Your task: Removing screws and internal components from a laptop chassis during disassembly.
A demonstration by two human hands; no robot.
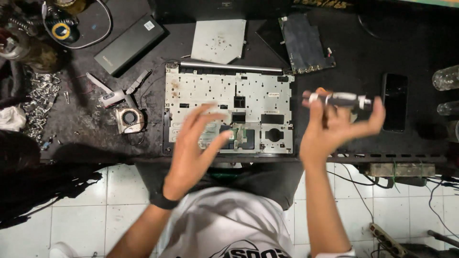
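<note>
Two bare hands fill the lower middle of the frame, above a dark workbench [382, 52] that takes up the whole upper half. Largest on it, we see an opened laptop shell [215, 91], silver-grey and full of small cut-outs, lying flat at the centre with its hinge bar along the top edge. Our left hand [196, 143] hovers over the shell's lower middle, fingers spread wide and slightly blurred, holding nothing; a black band sits on that wrist. Our right hand [334, 129] is raised at centre right, just past the shell's right edge, palm up with fingers curled loosely around a short dark cylinder [340, 99] with pale metal ends, which lies across the fingertips; blur keeps us from telling how firmly it is gripped. In the upper left a long dark flat battery [128, 44] lies at a slant. Above the shell rests a pale metal plate [217, 40], and to its right a dark circuit board [305, 43], tilted. A black phone [395, 101] lies face up at the right, near the raised hand. Left of the shell sits a small cooling fan [129, 119] with a metal bracket just above it. Smallest, a heap of loose screws [43, 98] lies at the far left edge.
</note>
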